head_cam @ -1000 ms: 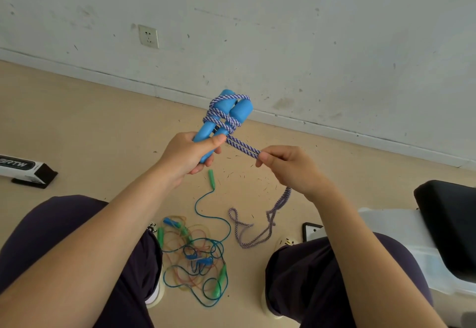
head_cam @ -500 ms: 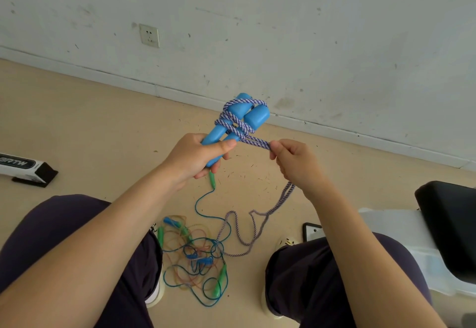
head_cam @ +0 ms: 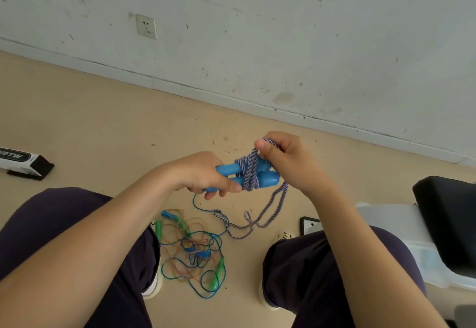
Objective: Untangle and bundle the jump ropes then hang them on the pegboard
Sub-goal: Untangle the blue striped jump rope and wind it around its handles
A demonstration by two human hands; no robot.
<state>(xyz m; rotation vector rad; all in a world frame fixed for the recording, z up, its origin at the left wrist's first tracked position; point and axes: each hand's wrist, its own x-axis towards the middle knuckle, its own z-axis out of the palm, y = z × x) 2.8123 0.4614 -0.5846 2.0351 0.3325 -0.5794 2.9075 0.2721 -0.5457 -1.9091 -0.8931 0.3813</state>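
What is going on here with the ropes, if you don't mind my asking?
A seated person is bundling a jump rope. The left hand grips the paired blue handles, while the right hand winds the purple braided rope around them. Its loose tail trails to the floor, beside a tangled pile of thin ropes not yet sorted.

Left hand [head_cam: 203, 175] fist-gripped, knuckles up, forearm angled in; right hand [head_cam: 286, 162] raised just beside it, thumb and fingers pinched.

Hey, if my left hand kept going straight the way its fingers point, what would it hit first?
Probably the purple rope wraps around the blue handles, then the right hand just beyond; depth is unclear.
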